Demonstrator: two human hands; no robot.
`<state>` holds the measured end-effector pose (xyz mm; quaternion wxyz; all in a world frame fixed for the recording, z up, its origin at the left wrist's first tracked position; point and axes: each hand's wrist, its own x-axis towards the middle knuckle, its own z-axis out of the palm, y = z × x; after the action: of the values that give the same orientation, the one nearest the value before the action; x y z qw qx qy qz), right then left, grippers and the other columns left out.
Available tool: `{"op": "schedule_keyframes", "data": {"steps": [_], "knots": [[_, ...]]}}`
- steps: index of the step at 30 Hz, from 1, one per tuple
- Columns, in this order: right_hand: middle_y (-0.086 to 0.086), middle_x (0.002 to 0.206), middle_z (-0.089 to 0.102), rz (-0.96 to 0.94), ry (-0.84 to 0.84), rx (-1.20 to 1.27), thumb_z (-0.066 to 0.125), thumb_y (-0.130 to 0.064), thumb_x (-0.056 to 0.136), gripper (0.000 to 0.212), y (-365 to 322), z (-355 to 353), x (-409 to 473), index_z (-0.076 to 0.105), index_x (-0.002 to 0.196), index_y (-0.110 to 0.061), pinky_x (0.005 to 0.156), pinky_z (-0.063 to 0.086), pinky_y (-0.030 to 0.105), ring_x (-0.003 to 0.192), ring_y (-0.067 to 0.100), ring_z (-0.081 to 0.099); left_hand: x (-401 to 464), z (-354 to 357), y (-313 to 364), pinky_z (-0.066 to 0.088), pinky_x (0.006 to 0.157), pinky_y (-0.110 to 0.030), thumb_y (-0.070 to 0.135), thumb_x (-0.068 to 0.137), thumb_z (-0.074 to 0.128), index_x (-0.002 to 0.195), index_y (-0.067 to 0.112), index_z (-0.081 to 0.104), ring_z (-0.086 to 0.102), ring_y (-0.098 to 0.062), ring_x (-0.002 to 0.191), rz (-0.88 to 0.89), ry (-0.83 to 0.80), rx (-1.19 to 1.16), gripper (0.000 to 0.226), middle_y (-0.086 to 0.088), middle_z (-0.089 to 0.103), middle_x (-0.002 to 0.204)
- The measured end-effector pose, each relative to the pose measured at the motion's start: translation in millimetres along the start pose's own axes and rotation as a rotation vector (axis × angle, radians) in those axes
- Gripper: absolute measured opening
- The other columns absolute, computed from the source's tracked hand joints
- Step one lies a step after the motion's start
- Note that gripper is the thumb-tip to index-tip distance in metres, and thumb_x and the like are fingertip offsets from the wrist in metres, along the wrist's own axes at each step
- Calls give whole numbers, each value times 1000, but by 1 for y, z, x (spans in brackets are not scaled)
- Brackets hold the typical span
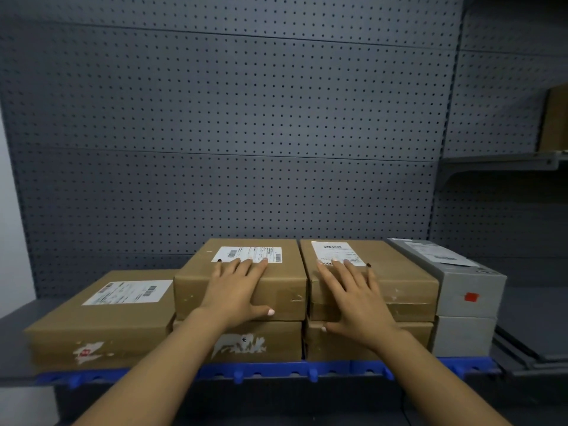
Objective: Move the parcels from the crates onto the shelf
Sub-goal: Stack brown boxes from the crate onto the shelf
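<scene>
Fingers spread flat, gripping nothing: left hand (238, 290) on the upper left brown parcel (242, 279), right hand (353, 298) on the upper right brown parcel (368, 278), both stacked on lower parcels upon the shelf (18, 324); single brown parcel (101, 318) at 9 o'clock, grey boxes (461, 290) at 3 o'clock, pegboard (230, 118) at 12.

Shelf (18, 333) held four stacks in a row, lone parcel (101, 318) at 9 o'clock, two-high stacks toward 3, pegboard (233, 133) behind at 12, hands flat on the two middle top parcels.
</scene>
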<state>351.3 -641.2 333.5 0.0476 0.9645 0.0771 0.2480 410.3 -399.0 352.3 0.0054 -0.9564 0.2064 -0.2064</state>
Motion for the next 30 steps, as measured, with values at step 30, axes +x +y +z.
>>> {"op": "schedule_keyframes", "data": {"steps": [30], "knots": [[10, 152, 28, -73, 153, -62, 78, -48, 69, 123, 7, 20, -8, -15, 148, -35, 115, 4, 53, 141, 30, 23, -6, -1, 2, 8, 119, -45, 73, 74, 56, 151, 33, 2, 15, -19, 144, 28, 25, -17, 102, 3, 17, 157]]}}
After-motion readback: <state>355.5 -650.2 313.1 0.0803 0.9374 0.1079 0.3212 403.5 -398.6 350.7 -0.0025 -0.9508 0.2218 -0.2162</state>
